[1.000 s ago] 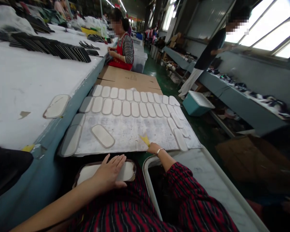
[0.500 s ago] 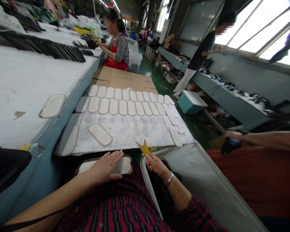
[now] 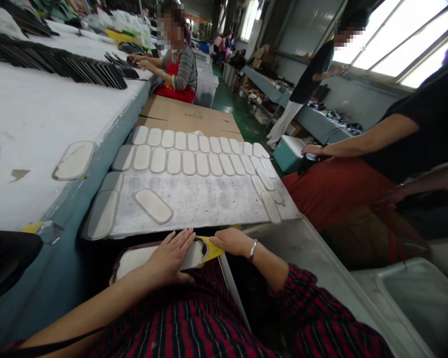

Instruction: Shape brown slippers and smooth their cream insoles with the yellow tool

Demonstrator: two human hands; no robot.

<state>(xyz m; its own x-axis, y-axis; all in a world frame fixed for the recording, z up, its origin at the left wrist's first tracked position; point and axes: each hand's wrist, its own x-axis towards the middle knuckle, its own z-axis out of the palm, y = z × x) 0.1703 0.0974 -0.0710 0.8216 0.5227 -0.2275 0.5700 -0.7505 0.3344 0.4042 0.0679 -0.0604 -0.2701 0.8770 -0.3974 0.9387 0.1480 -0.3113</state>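
Note:
My left hand [image 3: 171, 257] lies flat, fingers stretched, across a white rounded-end panel with a brown edge [image 3: 137, 256] in front of my body, and covers its middle part. My right hand [image 3: 233, 241] grips a yellow scraper [image 3: 211, 250] with a notched end. That notched end meets the panel's right end, where the brown edge looks dark and uneven. Just beyond my hands, a similar loose panel [image 3: 153, 205] lies slanted on a white board [image 3: 209, 199], and rows of such panels [image 3: 158, 160] cover its far part.
To the left stands a white-topped table [image 3: 30, 119] bearing another panel [image 3: 74, 160] and a row of black pieces [image 3: 93, 72]. A seated co-worker [image 3: 182, 69] is beyond the cardboard [image 3: 190, 114]. Close on the right, a person in a rust-coloured garment [image 3: 331, 191] leans in.
My right hand has moved left and down, bringing the yellow scraper from the air onto the panel's right end. My left hand stays on the panel. The person at right has come further into view.

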